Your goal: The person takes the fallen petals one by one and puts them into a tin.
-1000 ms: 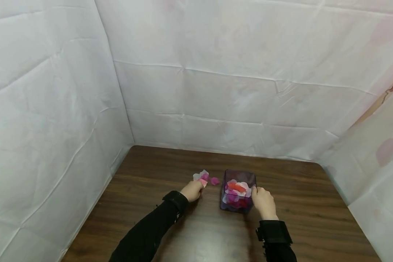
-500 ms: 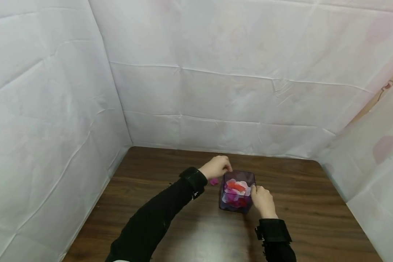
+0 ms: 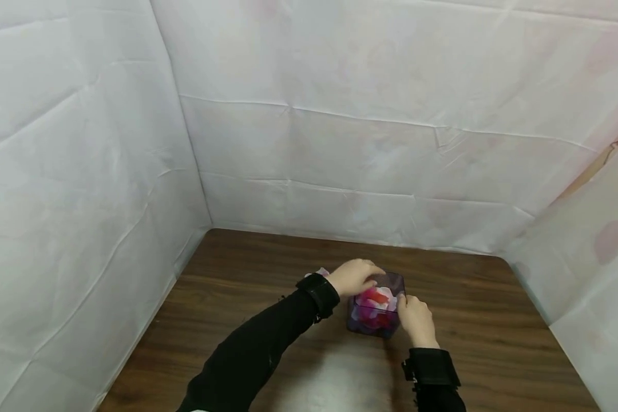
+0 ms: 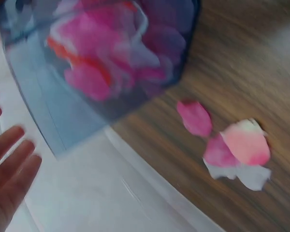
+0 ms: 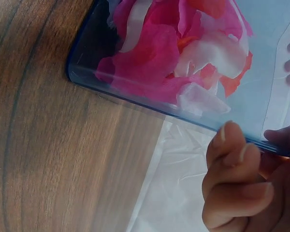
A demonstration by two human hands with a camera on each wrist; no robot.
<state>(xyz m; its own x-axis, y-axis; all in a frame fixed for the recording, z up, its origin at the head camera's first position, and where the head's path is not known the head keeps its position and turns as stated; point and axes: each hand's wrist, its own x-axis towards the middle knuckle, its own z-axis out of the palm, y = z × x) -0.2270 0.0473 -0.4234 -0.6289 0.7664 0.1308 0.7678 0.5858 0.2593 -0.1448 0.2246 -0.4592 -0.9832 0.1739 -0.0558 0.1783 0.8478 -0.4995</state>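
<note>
A see-through purple box [image 3: 373,323], open at the top, stands on the table and holds pink, red and white artificial petals [image 3: 377,297]. My left hand [image 3: 354,277] hovers over the box's left side; the left wrist view shows its fingers [image 4: 17,169] stretched out beside the box wall, with nothing between them. My right hand [image 3: 416,321] grips the right rim, thumb on the inside and curled fingers [image 5: 234,164] outside. Left of the box lie a single magenta petal [image 4: 195,119] and a small cluster of loose petals [image 4: 246,145], mostly hidden by the left arm in the head view.
The box stands on a dark wood-grain table [image 3: 226,297] with rounded far corners. White creased sheeting [image 3: 309,149] hangs behind the table and along both sides. Light glares off the tabletop's near middle.
My left hand has moved right from the loose petals, past the box's far left corner, to above the box. My right hand keeps its grip on the rim, and the box stays put.
</note>
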